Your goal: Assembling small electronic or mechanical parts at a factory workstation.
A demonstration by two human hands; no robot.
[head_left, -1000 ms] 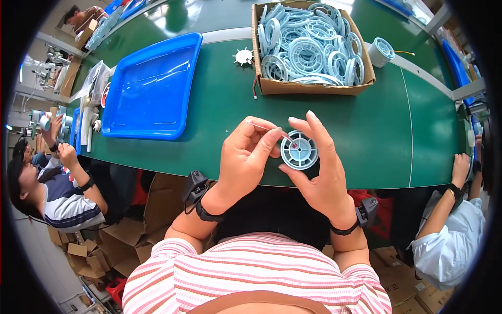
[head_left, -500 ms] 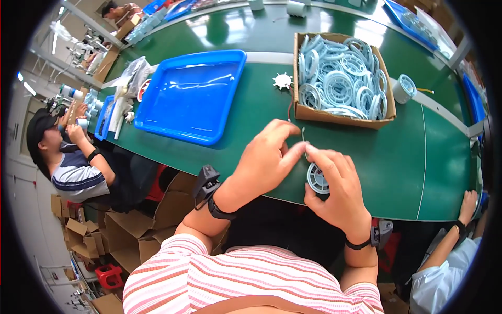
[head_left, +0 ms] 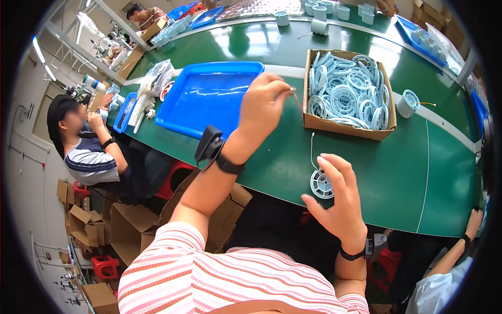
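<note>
My left hand (head_left: 265, 107) is raised beside the blue tray, its fingers pinched together on a thin red wire (head_left: 297, 99) with a small pale end at the fingertips. My right hand (head_left: 339, 196) hovers near the table's front edge with thumb and fingers apart. Just left of its fingers, a light-blue spoked spool (head_left: 320, 184) rests on the green table (head_left: 272, 167). A thin whitish wire (head_left: 312, 149) runs up from the spool and ends on the tabletop.
Behind the hands are a blue tray (head_left: 201, 99) and a cardboard box (head_left: 348, 130) full of light-blue rings (head_left: 345, 99). A light-blue cylinder (head_left: 408, 103) with a wire lies right of the box. Co-workers sit at left (head_left: 91, 152) and right (head_left: 444, 272).
My left hand has moved up and away from my right hand, now with the red wire. My right hand's fingers have spread and come away from the whitish wire by the spool.
</note>
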